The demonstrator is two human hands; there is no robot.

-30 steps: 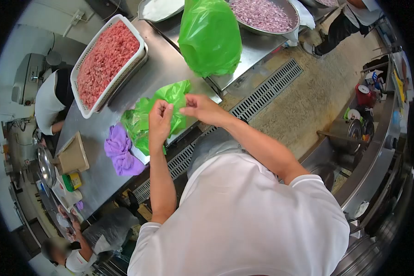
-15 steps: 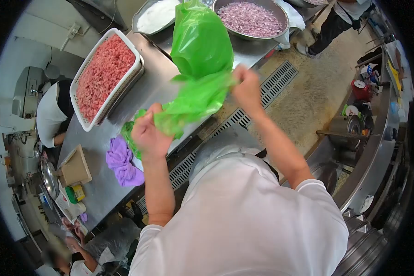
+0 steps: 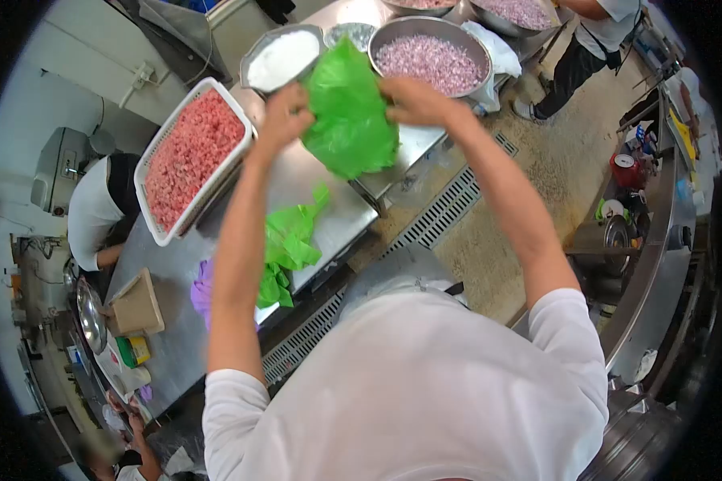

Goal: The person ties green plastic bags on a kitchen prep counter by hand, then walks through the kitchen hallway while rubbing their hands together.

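Observation:
A bulging green plastic bag [image 3: 349, 120] is in front of me, over the steel table, between the white basket and the bowl of chopped onion. My left hand [image 3: 287, 119] grips its left side with bent fingers. On the opposite side, my right hand [image 3: 413, 103] has its fingers closed at the bag's upper right edge. What fills the bag is hidden by the plastic. Nearer to me, a loose crumpled green bag [image 3: 293, 236] lies at the table's edge. Part of a purple cloth [image 3: 201, 289] shows behind my left forearm.
A white basket [image 3: 162, 228] of minced meat stands left. A metal pan of white powder [image 3: 285, 60] and a bowl of chopped onion [image 3: 433, 62] stand at the back. A tan tray [image 3: 136, 309] lies lower left. Other people work at left, lower left and upper right.
Both hands have moved forward, from the bag's gathered neck to its two sides. The loose green plastic now lies apart on the table, out of my hands.

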